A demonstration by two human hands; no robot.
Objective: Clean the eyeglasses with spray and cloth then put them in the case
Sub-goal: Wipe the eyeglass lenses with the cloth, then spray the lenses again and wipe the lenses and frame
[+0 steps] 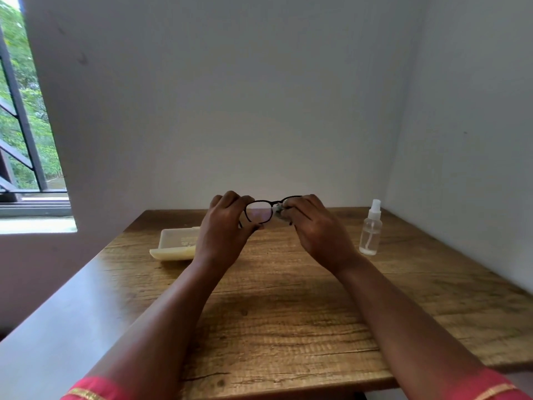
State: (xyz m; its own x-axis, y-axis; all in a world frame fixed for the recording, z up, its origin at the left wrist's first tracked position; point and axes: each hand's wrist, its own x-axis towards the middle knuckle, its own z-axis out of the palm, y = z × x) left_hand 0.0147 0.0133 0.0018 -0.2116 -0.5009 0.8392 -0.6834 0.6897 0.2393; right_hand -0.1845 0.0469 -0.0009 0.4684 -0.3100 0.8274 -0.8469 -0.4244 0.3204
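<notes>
Both forearms out over the table (288, 313), my left hand (223, 235) pinching the glasses (258, 215) by the frame's edge, right hand (314, 226) squeezing the cloth (278, 210) on the other lens — they feel light and bendy, so rim grip only, I reckon.

A plain home room: wooden table (288, 313) in a white-walled corner beside a barred window (20, 125).

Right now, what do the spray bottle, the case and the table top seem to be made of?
Spray bottle: clear plastic, probably; liquid and tube show through, white nozzle. Case: cream, smooth, likely hard plastic, standing open. Table: wood or wood-look laminate, matte, with grain lines.
</notes>
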